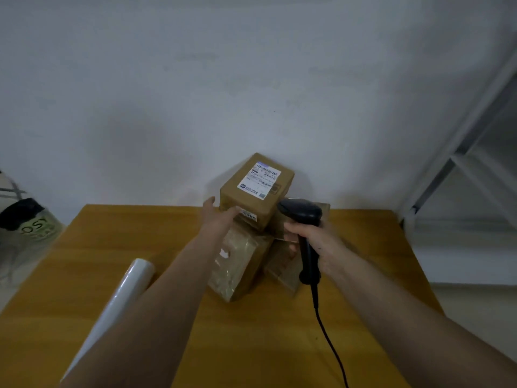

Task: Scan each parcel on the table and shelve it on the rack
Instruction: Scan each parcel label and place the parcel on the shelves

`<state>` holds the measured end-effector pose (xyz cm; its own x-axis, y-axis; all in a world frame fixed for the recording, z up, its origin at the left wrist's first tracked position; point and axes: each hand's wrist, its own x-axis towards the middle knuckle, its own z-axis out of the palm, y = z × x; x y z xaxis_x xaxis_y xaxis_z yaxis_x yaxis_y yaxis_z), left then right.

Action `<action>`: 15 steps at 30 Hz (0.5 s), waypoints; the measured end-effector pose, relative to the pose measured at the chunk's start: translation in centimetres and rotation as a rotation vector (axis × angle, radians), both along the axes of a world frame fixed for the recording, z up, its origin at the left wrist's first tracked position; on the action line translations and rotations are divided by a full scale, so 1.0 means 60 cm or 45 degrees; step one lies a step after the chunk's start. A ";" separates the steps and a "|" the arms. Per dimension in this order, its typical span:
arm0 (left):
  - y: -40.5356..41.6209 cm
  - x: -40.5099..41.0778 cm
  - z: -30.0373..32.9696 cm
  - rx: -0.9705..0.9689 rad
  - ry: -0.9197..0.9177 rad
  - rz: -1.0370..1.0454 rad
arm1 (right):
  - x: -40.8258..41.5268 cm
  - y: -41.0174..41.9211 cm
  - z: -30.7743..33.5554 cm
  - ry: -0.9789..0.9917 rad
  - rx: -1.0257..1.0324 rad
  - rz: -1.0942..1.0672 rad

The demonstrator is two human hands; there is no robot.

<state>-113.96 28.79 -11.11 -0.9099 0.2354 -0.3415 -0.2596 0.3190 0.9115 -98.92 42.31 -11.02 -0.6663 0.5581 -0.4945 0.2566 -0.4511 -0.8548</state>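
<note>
Resting atop two taped parcels [237,264] on the tabletop [260,337], labelled parcel [256,191] touched by left hand [221,219], grip open; right hand [313,242] grips scanner [303,219]. Film roll [123,298] left; rack [461,152] right.

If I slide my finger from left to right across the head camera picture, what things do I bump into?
Clear bag → white roll → left hand → labelled box → scanner in the right hand → metal rack.
</note>
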 end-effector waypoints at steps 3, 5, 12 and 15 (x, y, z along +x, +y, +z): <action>0.026 -0.042 -0.007 0.021 0.016 -0.068 | -0.026 0.007 -0.012 -0.035 0.024 0.038; 0.040 -0.065 -0.014 0.019 0.030 -0.108 | -0.041 0.012 -0.018 -0.044 0.021 0.074; 0.066 -0.107 -0.041 -0.030 -0.032 -0.158 | -0.081 0.025 -0.026 -0.057 -0.069 0.147; 0.069 -0.102 -0.048 -0.011 -0.018 -0.178 | -0.090 0.027 -0.025 -0.018 -0.117 0.117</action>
